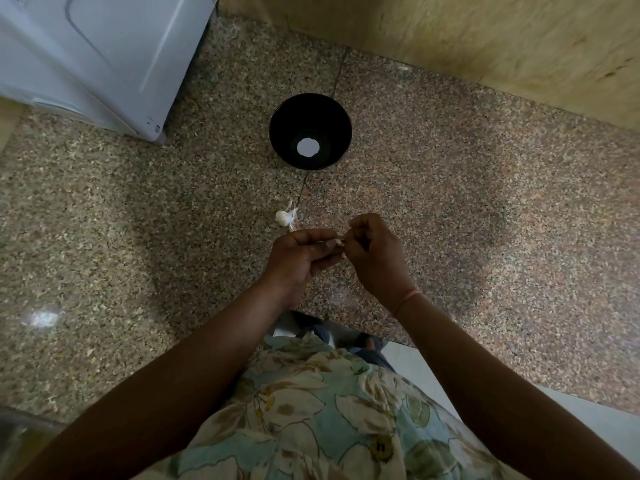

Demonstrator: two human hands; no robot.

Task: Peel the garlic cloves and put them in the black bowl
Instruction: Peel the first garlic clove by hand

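The speckled granite surface (485, 220) carries a straight seam (337, 77). A white appliance (86, 53) stands at the far left. A yellowish panelled wall (485, 36) borders the rear. A light reflection (43, 318) marks the left side. Pale floor (588, 420) shows below the edge.

No readable txt, labels or nos. on black bowl (287, 126), appliance (86, 57) or counter (450, 202).

open counter (450, 209) before black bowl (285, 114), 1 garlic piece (283, 217) on the way, appliance (86, 57) left

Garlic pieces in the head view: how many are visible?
2. One garlic piece lies on the counter beyond the left hand; one clove is pinched between left hand and right hand. The hands may hide more.
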